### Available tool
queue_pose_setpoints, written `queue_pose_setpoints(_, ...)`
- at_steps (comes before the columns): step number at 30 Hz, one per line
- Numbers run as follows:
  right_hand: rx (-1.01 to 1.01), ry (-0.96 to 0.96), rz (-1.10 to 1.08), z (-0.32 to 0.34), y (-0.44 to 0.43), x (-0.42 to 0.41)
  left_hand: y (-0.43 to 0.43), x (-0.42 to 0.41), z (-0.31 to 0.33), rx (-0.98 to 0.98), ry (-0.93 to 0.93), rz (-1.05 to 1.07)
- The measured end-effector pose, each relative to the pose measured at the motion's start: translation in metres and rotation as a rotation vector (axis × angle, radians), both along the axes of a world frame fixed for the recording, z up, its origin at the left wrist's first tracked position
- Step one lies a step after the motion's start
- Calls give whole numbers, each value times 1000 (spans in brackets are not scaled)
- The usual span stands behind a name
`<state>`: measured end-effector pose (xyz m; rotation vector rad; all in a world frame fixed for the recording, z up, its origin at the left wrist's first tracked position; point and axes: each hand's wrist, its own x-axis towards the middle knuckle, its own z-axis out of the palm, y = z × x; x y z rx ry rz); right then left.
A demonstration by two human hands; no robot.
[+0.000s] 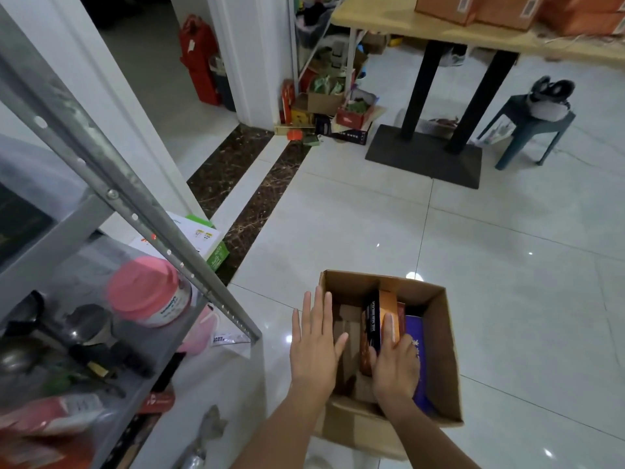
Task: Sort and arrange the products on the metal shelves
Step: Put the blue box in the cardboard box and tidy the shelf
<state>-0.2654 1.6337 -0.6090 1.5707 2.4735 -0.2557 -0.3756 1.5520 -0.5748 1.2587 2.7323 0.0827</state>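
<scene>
Products (378,319) for this job stand on end inside the cardboard carton (443,350) on the floor tiles right below you, packed toward its right wall, none of them on the metal shelves (111,194) yet. Your right hand (394,367) is wrapped round the orange box (389,304), thumb on its face and fingers down its far side, with the purple box (414,330) pressed just beside it. Your left hand (314,350) is flat with straight fingers over the carton's left rim, gripping nothing; whether it touches the cardboard cannot be told. The risk as I judge it: a one-handed pull on a tall narrow box wedged among its neighbours may drag the purple one up with it or tip the row, and a light carton on glossy tile may slide or lift unless your left hand pins that rim. Further left, the shelf level beside you looks crowded, and the pink-lidded jar (148,292) sits near its front edge behind the slanting upright, so a box swung in carelessly could clip the post or knock the jar off. Beyond, a white-and-green box (206,238) lies on the floor at the rack's far corner, a likely trip point if you step that way
</scene>
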Motion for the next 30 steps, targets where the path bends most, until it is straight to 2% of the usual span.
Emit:
queue_pose_setpoints(7,-67,-189,100,-15,6,-9,3,-1,-4,-8,-1,8)
queue_pose_setpoints(13,-198,-134,166,-5,10,6,-3,-3,9,-121,-121,-51)
queue_pose_setpoints(18,-230,-158,264,33,8,24,-29,17,40,-230,-157,-56)
queue_pose_setpoints(21,-199,-171,321,70,-6,32,-54,22,78,-216,-113,-37)
queue_pose_setpoints(24,-175,-123,361,124,-30,34,-89,26,139,-71,107,42)
queue_pose_setpoints(27,-151,-86,500,184,-63,32,-136,30,199,-160,-33,77)
queue_pose_setpoints(30,-144,-56,663,247,-95,17,-182,26,260,-132,50,138)
